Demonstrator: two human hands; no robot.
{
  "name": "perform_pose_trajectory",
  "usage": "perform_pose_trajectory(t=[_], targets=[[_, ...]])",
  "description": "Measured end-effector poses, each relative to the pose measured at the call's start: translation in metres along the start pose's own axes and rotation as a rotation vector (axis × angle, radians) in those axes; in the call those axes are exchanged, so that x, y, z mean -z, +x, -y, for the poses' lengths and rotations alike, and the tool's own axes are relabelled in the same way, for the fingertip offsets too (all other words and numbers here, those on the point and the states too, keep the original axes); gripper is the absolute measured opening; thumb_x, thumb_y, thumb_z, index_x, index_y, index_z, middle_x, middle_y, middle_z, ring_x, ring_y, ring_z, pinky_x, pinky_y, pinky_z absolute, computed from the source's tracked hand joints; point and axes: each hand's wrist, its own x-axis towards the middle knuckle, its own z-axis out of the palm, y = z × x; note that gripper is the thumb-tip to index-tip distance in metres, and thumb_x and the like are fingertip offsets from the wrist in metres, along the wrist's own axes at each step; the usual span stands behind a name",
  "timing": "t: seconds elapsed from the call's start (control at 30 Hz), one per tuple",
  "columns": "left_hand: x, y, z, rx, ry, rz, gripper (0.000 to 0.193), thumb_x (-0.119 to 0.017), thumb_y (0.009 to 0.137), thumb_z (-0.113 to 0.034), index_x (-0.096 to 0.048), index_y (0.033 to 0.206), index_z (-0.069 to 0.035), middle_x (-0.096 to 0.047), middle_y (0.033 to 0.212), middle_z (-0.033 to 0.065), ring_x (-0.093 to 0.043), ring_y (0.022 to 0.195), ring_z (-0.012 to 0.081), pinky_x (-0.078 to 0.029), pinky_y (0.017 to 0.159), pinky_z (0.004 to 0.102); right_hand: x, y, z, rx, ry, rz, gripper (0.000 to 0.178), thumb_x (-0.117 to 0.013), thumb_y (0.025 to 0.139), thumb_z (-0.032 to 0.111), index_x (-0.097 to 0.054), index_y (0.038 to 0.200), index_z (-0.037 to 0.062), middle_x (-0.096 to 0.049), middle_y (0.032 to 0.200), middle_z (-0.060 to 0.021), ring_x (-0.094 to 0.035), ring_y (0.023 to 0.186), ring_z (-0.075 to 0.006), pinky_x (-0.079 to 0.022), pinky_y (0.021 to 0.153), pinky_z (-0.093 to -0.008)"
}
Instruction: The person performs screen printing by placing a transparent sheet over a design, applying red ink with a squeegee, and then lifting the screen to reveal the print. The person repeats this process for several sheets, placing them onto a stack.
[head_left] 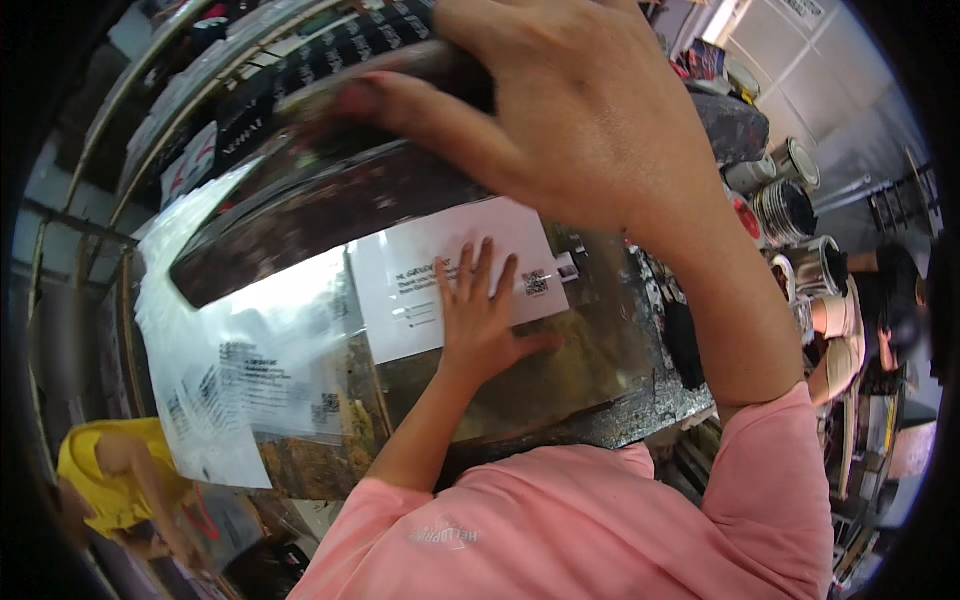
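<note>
My left hand [478,320] lies flat with fingers spread on a white printed sheet [388,290], pressing it against a worn, shiny brown board [520,390]. Up at the top edge, my right hand [575,120] reaches across, its thumb stretched along a blurred, dark brown bar [420,66] that passes between thumb and fingers. The fingertips are hidden. Below this bar runs the thick, ink-stained edge of a dark frame [330,210], raised above the board. Left of the sheet is a glossy, translucent sheet [225,400] bearing smeared, overlapping print.
Metal racks [125,190] hold dark printed material [340,50] at the upper left. A person in a yellow top [120,470] works at the lower left. Paint cans [785,210] stand along the right, with another person [885,310] beyond them.
</note>
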Motion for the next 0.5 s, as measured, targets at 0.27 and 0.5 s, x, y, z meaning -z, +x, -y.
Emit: perform_pose_trajectory(t=[0.27, 0.5], targets=[[0.006, -0.019, -0.007, 0.059, 0.016, 0.134, 0.12, -0.078, 0.061, -0.088, -0.058, 0.149, -0.009, -0.046, 0.159, 0.02, -0.035, 0.153, 0.0456, -0.007, 0.124, 0.0782, 0.012, -0.005, 0.006, 0.015, -0.02, -0.01, 0.071, -0.036, 0.111, 0.067, -0.064, 0.088, 0.0063, -0.066, 0.08, -0.0131, -0.065, 0.079, -0.026, -0.048, 0.103, -0.0519], [-0.004, -0.026, -0.005, 0.007, 0.0, 0.091, 0.114, -0.077, 0.064, -0.087, -0.062, 0.144, -0.008, -0.047, 0.157, 0.0208, -0.038, 0.151, 0.045, -0.009, 0.123, 0.0794, 0.03, -0.003, 0.026, -0.027, -0.064, 0.02, 0.072, -0.034, 0.111, 0.068, -0.064, 0.088, 0.0064, -0.065, 0.079, -0.012, -0.065, 0.078, -0.025, -0.048, 0.103, -0.0521]])
